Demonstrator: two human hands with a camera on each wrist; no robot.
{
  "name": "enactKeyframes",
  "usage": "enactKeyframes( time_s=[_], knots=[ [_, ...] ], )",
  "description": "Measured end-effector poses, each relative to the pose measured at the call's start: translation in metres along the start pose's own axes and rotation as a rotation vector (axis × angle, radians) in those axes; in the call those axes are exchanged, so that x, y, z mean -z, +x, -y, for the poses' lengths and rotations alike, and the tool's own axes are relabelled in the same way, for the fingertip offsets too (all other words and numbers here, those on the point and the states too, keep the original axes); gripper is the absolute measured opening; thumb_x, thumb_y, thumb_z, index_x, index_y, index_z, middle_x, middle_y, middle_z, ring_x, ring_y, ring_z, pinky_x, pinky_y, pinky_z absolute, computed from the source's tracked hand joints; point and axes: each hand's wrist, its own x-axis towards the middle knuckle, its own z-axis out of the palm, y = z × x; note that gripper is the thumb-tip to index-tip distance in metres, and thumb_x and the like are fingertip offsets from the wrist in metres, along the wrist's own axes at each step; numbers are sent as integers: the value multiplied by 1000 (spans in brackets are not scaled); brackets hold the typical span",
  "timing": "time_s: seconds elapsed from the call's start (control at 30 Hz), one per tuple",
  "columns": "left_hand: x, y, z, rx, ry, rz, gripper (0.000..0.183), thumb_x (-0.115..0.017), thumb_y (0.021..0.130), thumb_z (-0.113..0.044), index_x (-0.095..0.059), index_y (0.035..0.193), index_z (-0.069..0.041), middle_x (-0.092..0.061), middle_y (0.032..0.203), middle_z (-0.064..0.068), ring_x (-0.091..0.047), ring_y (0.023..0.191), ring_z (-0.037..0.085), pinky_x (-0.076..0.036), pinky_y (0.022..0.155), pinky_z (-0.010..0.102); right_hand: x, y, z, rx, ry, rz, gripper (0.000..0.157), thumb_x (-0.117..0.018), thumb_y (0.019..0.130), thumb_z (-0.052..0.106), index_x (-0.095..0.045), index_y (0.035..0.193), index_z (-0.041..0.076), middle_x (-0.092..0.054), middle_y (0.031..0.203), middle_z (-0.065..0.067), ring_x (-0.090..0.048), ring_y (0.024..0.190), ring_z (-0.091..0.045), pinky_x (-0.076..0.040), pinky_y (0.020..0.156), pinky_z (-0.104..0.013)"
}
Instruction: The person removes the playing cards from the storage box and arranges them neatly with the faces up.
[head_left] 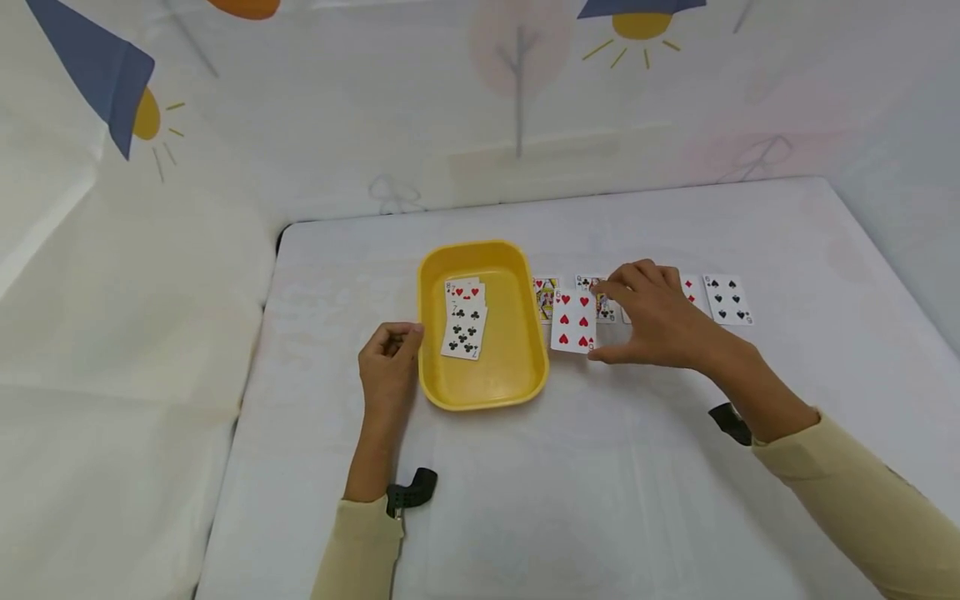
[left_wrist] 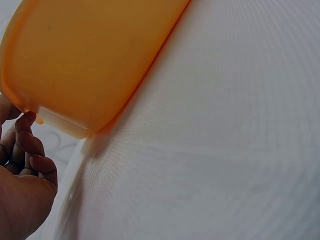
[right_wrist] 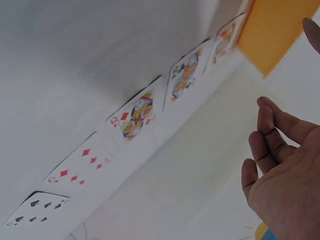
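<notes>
My right hand holds a six of hearts playing card between thumb and fingers, just right of a yellow tray. The card is raised in front of a row of face-up cards. My left hand pinches the tray's left rim; the left wrist view shows its fingertips at the tray's edge. Inside the tray, a seven of clubs overlaps other cards, a red seven among them. In the right wrist view, the hand shows, but the held card does not.
Along the row lie a face card beside the tray, a queen of clubs, a queen of diamonds, a six of diamonds and a six of spades. A white cloth covers the table; a patterned curtain hangs behind.
</notes>
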Motion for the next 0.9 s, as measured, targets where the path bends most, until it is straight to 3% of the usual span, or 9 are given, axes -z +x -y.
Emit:
enactKeyframes(
  time_s=[0.2,0.7,0.9],
  knots=[
    [0,1,1,-2,3,6,25,-73,92,-34,-71,98,-10,-64,89,9,-56,74,20,-47,63,21,-13,-4,-4,-12,0,35,83,-89,65,53,-61,129,7,-52,121,-8,-38,123,-31,-27,96,-54],
    [0,0,-2,39,11,0,28,-74,92,-33,-71,101,-7,-63,90,9,-55,75,19,-46,64,21,-38,0,2,50,15,43,80,-88,65,56,-62,123,8,-53,122,-6,-38,124,-30,-24,101,-54],
    [-1,0,-1,34,33,-11,25,-73,92,-35,-71,99,-11,-64,90,8,-56,75,19,-47,63,21,-45,1,3,66,2,63,79,-87,65,57,-62,123,9,-52,118,-5,-38,121,-28,-25,98,-53]
  ],
)
